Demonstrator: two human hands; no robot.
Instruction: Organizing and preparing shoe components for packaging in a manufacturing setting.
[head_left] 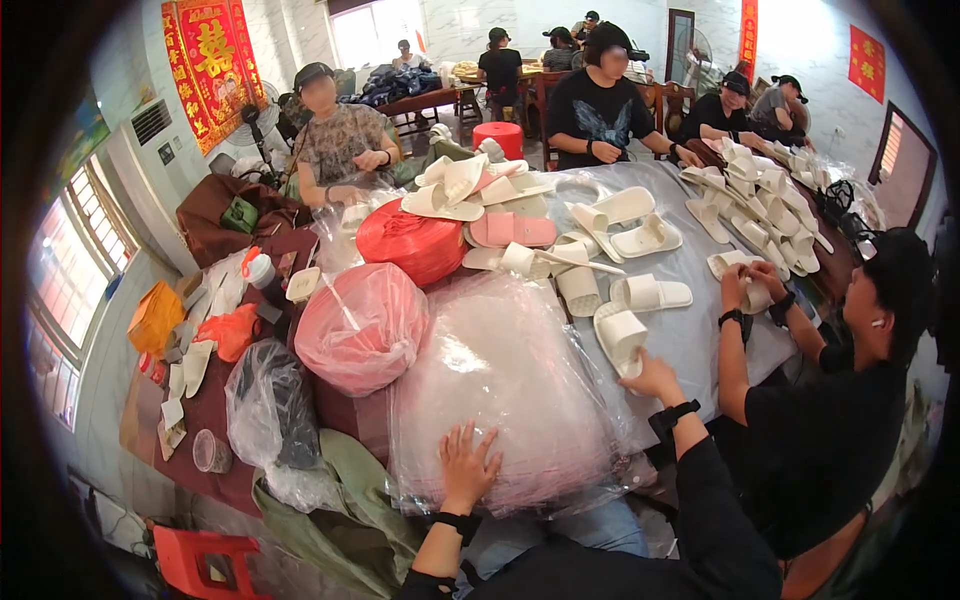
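My left hand (466,468) lies flat with fingers spread on a big stack of clear plastic bags (505,390) at the table's near edge. My right hand (652,377) grips the lower end of a white slipper (621,337) lying on the grey tabletop (690,345). Both wrists wear black bands. More white slippers (650,293) lie just beyond it.
A person in black on my right handles a slipper (752,290). Other people sit around the table. A red roll (412,243), a pink bag bundle (362,326), pink slippers (512,230) and heaps of white slippers (762,205) cover the table. A red stool (205,560) stands lower left.
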